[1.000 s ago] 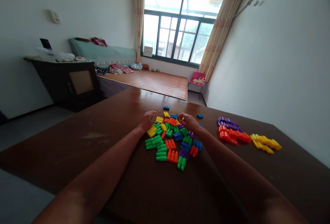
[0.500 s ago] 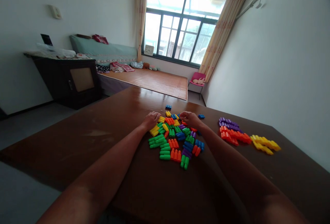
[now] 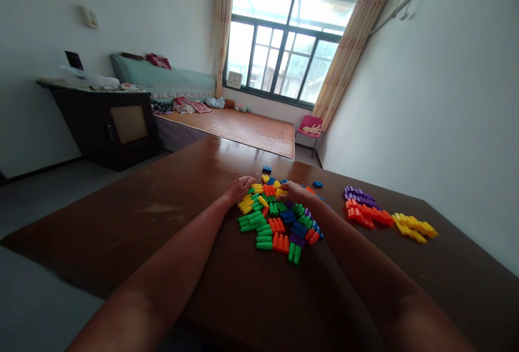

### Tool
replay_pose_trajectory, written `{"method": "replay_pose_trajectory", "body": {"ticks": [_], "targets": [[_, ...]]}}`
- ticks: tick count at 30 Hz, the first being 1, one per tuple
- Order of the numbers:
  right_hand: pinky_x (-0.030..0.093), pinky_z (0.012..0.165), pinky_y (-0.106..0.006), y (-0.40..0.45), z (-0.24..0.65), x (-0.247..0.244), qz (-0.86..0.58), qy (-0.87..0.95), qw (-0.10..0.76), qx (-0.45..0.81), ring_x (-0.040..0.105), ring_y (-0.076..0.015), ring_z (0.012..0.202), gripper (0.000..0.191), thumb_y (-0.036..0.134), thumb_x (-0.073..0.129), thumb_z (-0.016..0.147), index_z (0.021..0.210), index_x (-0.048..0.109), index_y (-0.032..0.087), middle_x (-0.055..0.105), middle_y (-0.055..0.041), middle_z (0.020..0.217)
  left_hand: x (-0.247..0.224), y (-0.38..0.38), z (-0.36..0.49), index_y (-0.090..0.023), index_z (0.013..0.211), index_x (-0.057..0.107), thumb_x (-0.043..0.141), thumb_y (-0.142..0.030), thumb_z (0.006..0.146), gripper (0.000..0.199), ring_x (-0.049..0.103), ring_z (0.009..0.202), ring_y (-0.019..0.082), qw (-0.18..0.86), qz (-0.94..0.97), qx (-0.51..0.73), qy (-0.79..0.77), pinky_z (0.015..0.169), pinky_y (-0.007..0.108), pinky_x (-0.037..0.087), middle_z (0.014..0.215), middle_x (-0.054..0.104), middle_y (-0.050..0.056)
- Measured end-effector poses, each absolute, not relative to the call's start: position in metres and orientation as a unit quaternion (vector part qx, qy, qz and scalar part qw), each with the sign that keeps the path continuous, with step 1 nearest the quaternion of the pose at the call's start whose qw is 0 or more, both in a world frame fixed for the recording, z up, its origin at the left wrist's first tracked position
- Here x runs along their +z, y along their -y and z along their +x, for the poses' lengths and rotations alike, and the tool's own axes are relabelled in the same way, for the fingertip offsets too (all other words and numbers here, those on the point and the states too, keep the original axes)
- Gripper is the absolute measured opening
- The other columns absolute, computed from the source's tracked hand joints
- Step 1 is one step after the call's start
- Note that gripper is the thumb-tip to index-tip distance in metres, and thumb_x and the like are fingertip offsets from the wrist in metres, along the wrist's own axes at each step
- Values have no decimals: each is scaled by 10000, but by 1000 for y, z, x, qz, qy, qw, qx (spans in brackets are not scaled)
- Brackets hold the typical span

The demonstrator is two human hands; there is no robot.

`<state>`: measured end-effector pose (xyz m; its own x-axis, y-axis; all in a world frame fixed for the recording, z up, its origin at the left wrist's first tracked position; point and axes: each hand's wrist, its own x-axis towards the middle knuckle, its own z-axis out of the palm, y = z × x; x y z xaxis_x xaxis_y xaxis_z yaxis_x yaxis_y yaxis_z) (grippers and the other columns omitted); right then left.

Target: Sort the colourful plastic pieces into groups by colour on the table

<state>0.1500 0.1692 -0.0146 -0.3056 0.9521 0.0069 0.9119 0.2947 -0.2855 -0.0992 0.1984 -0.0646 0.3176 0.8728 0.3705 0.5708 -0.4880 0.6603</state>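
Observation:
A pile of plastic toy building blocks (image 3: 277,225) in green, orange, yellow, blue and purple lies between my forearms. My right hand (image 3: 298,193) is over the pile's far right part, its fingers closed on a yellow toy block (image 3: 280,193). The palm and some blocks beneath that hand are hidden. At the pile's far left edge rests my left hand (image 3: 240,188), palm down with its fingers loosely extended beside yellow blocks (image 3: 246,204). I see nothing held in it.
On the right of the brown table (image 3: 162,249) lie rows of purple blocks (image 3: 359,197), orange blocks (image 3: 368,214) and yellow blocks (image 3: 414,226). Single blue blocks (image 3: 266,169) sit beyond the pile. A bed (image 3: 243,127) and a pink chair (image 3: 310,123) stand past the table.
My right hand has moved slightly nearer and left, and its fingers are now on a yellow block. My left hand stays at the pile's edge. The view has shifted slightly.

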Motion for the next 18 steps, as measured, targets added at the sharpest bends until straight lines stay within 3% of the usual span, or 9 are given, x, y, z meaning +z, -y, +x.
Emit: {"method": "replay_pose_trajectory", "body": {"ticks": [3, 7, 12, 15, 18], "targets": [[418, 579, -196, -163, 152, -11, -566, 815, 104, 66, 572, -127, 641, 234, 433, 695, 726, 714, 693, 199, 630, 12, 668, -65, -198, -99, -191, 968, 685, 315, -435, 912, 447, 631, 869, 191, 206, 790, 362, -449, 791, 294, 472, 944, 713, 55], [430, 648, -209, -146, 171, -4, -582, 791, 190, 13, 572, -128, 694, 266, 400, 587, 812, 725, 689, 170, 653, -37, 757, -62, -195, -100, -189, 952, 681, 299, -463, 901, 472, 634, 856, 189, 210, 790, 353, -456, 771, 285, 476, 931, 714, 52], [503, 675, -263, -110, 247, 2, -628, 678, 364, 116, 616, -141, 691, 280, 313, 556, 799, 1038, 616, 179, 666, -16, 776, -56, -193, -103, -183, 976, 679, 301, -534, 871, 526, 642, 866, 200, 231, 786, 355, -451, 790, 293, 485, 936, 718, 53], [552, 661, -293, -82, 312, -2, -645, 564, 486, 170, 648, -153, 715, 266, 308, 579, 776, 1003, 559, 172, 663, -33, 838, -55, -195, -104, -175, 984, 685, 325, -566, 839, 551, 648, 891, 215, 242, 775, 356, -462, 812, 301, 490, 960, 723, 59], [572, 630, -298, -47, 385, -11, -686, 401, 591, 141, 663, -166, 704, 212, 285, 595, 750, 926, 532, 183, 664, -60, 870, -58, -201, -105, -182, 1010, 682, 346, -595, 814, 568, 646, 927, 220, 245, 772, 345, -474, 837, 299, 488, 1007, 720, 52]]}}
